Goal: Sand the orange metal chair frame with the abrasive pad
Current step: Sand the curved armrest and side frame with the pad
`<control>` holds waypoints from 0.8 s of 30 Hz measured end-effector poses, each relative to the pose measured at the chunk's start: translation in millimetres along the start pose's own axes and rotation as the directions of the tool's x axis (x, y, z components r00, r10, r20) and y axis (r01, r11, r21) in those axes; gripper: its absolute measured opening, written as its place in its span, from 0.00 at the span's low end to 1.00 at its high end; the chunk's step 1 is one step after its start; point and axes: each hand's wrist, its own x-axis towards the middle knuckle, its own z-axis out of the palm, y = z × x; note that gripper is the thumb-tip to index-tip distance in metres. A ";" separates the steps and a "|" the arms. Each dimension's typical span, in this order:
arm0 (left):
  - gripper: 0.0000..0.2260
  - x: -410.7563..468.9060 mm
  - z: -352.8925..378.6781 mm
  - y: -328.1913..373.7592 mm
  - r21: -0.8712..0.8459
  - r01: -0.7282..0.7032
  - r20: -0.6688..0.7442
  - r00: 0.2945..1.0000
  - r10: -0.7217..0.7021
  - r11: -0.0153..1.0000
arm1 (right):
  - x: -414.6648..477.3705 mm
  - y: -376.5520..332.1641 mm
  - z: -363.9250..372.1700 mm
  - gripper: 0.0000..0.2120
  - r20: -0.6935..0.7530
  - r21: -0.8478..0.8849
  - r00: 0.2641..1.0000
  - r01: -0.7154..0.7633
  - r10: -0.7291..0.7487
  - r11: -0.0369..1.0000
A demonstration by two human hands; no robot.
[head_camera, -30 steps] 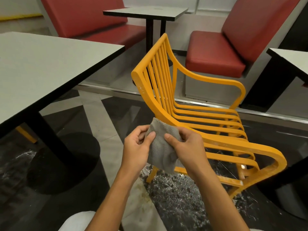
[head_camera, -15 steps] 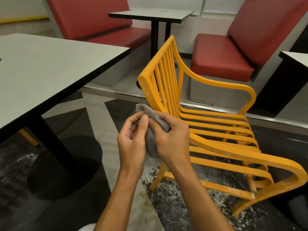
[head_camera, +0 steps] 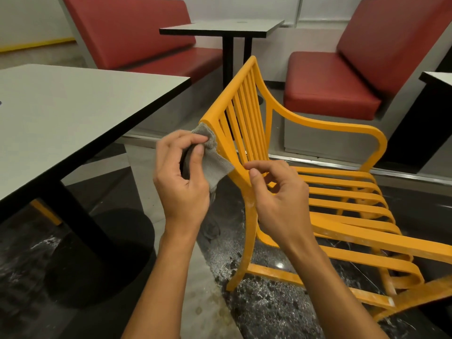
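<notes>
Since a moment ago our right hand [head_camera: 278, 199] has let go of the abrasive pad [head_camera: 214, 159], fingers loosely curled on nothing. Our left hand [head_camera: 181, 177] alone pinches it against the orange chair frame [head_camera: 247, 113], beside the table [head_camera: 73, 111].

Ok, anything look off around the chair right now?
Pale dusty patches mark the orange chair frame on its rear leg and lower rails. The chair itself stands upright. The left hand holds the grey pad against the backrest post; the right hand is empty.
</notes>
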 end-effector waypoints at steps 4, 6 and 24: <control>0.06 6.4 6.7 -9.1 0.048 -0.047 -0.057 0.997 0.050 0.998 | 19.5 11.7 7.3 0.07 -0.012 -0.056 0.999 0.029 -0.029 0.998; 0.08 6.4 8.7 -12.6 0.030 -0.057 -0.101 0.993 0.060 0.998 | 25.2 16.6 13.3 0.08 0.005 -0.060 0.999 0.046 -0.046 0.997; 0.08 -13.6 13.2 -19.4 0.122 -0.179 -0.072 0.979 0.189 0.976 | 23.9 32.7 41.3 0.15 0.023 0.027 1.000 0.000 -0.001 1.000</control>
